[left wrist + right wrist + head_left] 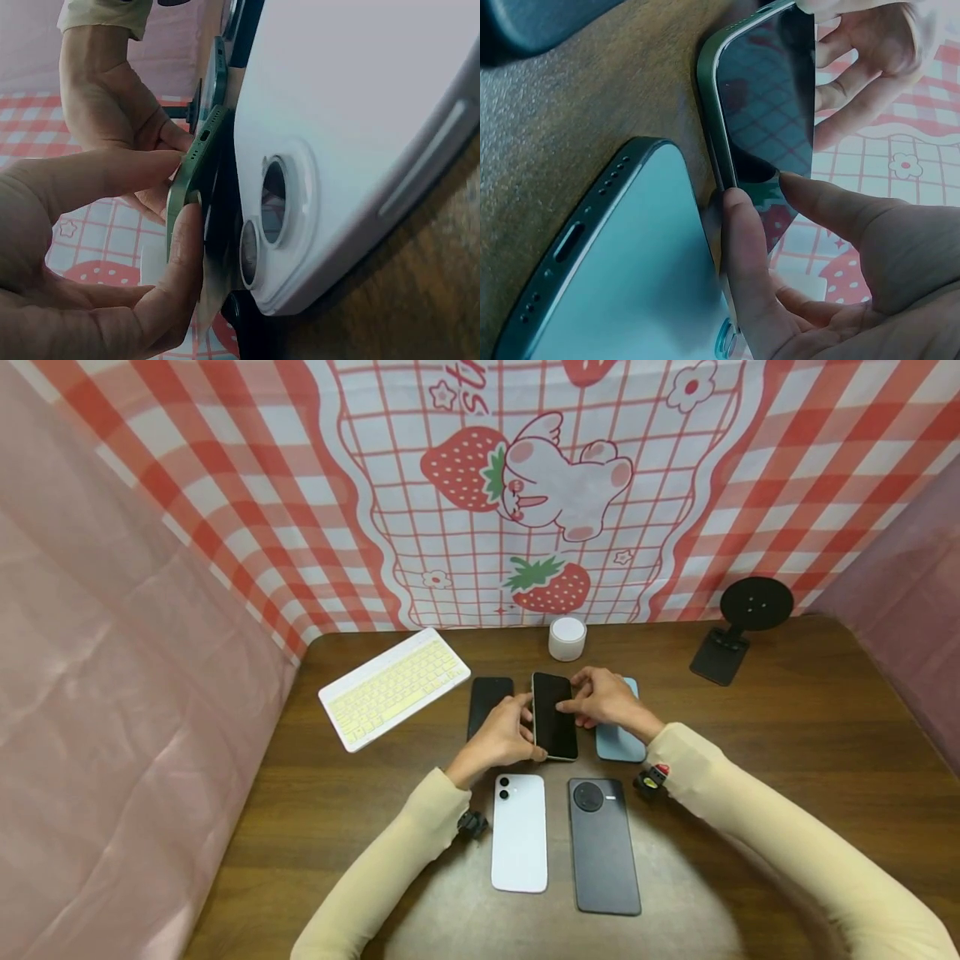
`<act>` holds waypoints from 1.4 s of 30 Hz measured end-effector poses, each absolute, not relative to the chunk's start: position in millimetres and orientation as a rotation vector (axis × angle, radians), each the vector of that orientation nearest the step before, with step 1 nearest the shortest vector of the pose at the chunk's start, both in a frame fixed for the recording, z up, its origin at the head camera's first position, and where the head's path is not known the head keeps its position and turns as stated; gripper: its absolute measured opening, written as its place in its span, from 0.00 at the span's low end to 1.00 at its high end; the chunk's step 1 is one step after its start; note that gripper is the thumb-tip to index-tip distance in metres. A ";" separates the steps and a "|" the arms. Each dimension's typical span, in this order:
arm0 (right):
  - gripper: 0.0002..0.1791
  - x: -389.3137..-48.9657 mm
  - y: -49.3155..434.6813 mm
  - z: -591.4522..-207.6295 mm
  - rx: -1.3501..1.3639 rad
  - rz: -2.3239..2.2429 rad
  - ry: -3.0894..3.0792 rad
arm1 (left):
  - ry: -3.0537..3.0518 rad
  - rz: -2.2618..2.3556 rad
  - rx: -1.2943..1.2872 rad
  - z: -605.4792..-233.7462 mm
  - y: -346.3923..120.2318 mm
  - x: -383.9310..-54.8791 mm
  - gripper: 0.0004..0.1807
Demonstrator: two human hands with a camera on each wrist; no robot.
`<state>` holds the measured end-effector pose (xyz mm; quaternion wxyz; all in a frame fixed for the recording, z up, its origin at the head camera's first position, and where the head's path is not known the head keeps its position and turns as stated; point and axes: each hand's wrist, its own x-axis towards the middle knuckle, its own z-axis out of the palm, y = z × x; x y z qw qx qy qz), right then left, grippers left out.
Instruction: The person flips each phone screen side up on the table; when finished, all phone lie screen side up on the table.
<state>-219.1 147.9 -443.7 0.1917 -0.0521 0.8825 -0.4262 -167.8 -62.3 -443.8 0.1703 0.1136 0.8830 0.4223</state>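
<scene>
A green-edged smartphone (555, 733) lies screen up in the middle of the table, its dark screen facing me. My left hand (504, 735) grips its lower left side, the thumb at the bottom edge by the charging port and the fingers along the long side. From the right, my right hand (606, 700) pinches the same phone (759, 97), with the thumb on the screen and a finger against the side edge. Beneath the right hand is a light blue phone (619, 745), partly covered. A black phone (487, 700) is beside the left hand, which hides its lower part.
Nearer me are a white phone (519, 835) and a dark grey phone (603, 852), both back up. A yellow-keyed white keyboard (397, 689) lies at back left. Behind the phones stands a white cylinder (567, 640); a black folding stand (738, 622) is at back right.
</scene>
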 end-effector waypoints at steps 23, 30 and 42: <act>0.35 -221.7 147.0 -441.5 -0.105 -1.196 2.485 | 2.623 0.848 0.282 -444.4 -52.0 -172.8 0.57; 0.35 -223.5 147.9 -443.3 -0.089 -1.207 2.473 | 2.640 0.714 0.279 -441.7 -45.3 -175.1 0.58; 0.36 -222.2 151.0 -444.8 -0.088 -1.211 2.443 | 2.644 0.673 0.257 -442.3 -42.1 -172.6 0.59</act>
